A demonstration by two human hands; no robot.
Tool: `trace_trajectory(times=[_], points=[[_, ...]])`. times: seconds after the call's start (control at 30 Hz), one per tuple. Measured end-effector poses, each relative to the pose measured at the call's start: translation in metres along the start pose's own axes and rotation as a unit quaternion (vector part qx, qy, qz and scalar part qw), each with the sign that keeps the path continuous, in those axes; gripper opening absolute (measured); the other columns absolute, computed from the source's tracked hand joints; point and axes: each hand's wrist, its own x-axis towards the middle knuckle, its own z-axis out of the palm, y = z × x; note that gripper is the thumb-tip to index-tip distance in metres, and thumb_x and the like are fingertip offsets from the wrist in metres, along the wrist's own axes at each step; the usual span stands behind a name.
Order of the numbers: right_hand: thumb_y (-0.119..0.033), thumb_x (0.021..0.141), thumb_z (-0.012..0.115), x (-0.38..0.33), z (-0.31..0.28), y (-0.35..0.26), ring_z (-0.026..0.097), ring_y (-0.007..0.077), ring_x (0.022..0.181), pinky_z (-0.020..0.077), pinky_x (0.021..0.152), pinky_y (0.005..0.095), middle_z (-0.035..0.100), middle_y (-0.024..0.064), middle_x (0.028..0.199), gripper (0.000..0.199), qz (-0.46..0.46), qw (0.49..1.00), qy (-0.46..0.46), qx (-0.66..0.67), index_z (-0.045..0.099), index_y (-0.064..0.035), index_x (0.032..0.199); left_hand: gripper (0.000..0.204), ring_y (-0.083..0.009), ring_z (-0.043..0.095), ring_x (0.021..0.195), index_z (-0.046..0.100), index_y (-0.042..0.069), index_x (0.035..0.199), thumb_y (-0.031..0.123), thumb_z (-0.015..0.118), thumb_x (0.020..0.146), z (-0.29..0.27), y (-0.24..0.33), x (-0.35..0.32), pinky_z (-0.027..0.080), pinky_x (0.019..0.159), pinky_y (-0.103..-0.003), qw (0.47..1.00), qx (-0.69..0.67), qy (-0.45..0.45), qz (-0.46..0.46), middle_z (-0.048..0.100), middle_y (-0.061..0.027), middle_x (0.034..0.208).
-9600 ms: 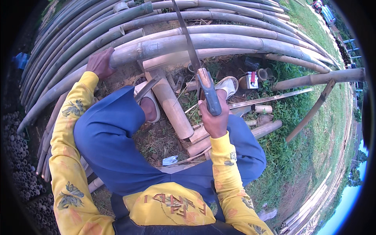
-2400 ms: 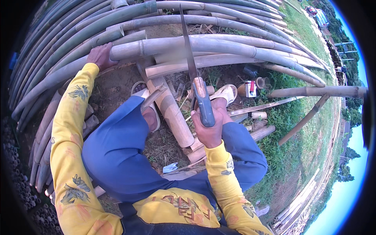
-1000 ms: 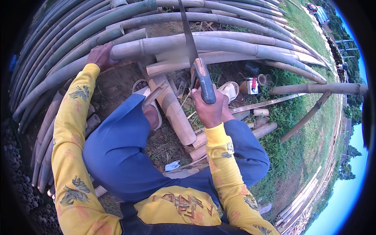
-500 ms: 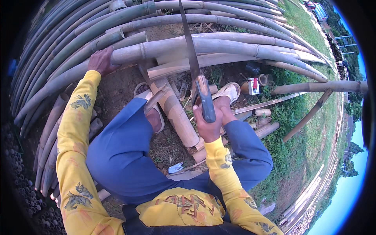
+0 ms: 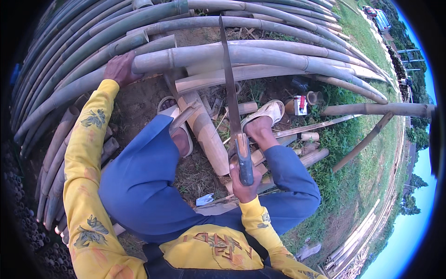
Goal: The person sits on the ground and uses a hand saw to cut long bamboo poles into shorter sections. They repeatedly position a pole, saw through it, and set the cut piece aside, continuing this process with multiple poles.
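Note:
My left hand [image 5: 121, 69] is wrapped over a long, thick bamboo pole [image 5: 197, 56] that runs across in front of me. In my closed right hand [image 5: 246, 187] is the dark handle of a handsaw [image 5: 230, 88]. Its long, narrow blade points away from me and crosses the pole, to the right of my left hand. Whether the teeth have cut into the pole, I cannot tell. Just under the pole lies a split or cut bamboo length [image 5: 241, 74]. A thick bamboo section [image 5: 209, 135] slants between my feet.
Many bamboo poles [image 5: 107, 30] lie stacked at the far left and beyond. A white box with a red lighter [image 5: 300, 104] sits past my right foot. Crossed poles [image 5: 371, 109] stand at right, over grass. Short offcuts [image 5: 309, 136] lie near my right leg.
My right hand has drawn the saw back toward me, so the blade tip now sits nearer. My left hand keeps its place on the bamboo pole.

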Motion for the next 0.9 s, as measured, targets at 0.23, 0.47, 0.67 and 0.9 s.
trace_trajectory(times=[0.23, 0.47, 0.67, 0.9], points=[[-0.006, 0.091, 0.073, 0.079, 0.001, -0.011, 0.053, 0.0109, 0.06, 0.0438, 0.057, 0.0305, 0.061, 0.0053, 0.069, 0.012, 0.056, 0.995, 0.022, 0.075, 0.064, 0.0008, 0.089, 0.07, -0.0371, 0.068, 0.11, 0.06, 0.004, 0.126, 0.042, 0.086, 0.072, -0.009, 0.013, 0.015, 0.053, 0.098, -0.047, 1.0, -0.009, -0.004, 0.006, 0.071, -0.0201, 0.116], [-0.004, 0.09, 0.07, 0.004, -0.006, -0.005, 0.075, 0.0189, 0.098, 0.0549, 0.086, 0.0322, 0.076, 0.0185, 0.106, 0.038, -0.026, 1.0, -0.001, 0.001, 0.067, 0.0072, 0.127, 0.069, -0.0391, 0.068, 0.106, 0.06, 0.005, 0.124, 0.04, 0.088, 0.071, -0.003, 0.001, 0.002, 0.053, 0.096, -0.048, 0.999, -0.013, 0.041, 0.008, 0.071, -0.0198, 0.112], [-0.008, 0.091, 0.073, 0.156, 0.014, -0.016, 0.051, 0.0107, 0.057, 0.0436, 0.056, 0.0311, 0.059, 0.0034, 0.065, 0.013, 0.025, 0.995, -0.007, 0.099, 0.063, -0.0007, 0.085, 0.075, -0.0385, 0.069, 0.104, 0.06, 0.004, 0.127, 0.047, 0.086, 0.072, -0.011, 0.017, 0.015, 0.054, 0.096, -0.045, 1.0, 0.001, 0.022, 0.017, 0.072, -0.0205, 0.113], [-0.002, 0.09, 0.071, -0.013, -0.002, -0.007, 0.071, 0.0161, 0.087, 0.0547, 0.083, 0.0294, 0.073, 0.0148, 0.102, 0.043, 0.002, 0.999, -0.02, -0.029, 0.064, 0.0076, 0.131, 0.077, -0.0382, 0.069, 0.105, 0.06, 0.004, 0.129, 0.049, 0.086, 0.072, -0.003, 0.004, 0.002, 0.054, 0.097, -0.045, 0.999, 0.006, 0.037, 0.008, 0.072, -0.0203, 0.114]])
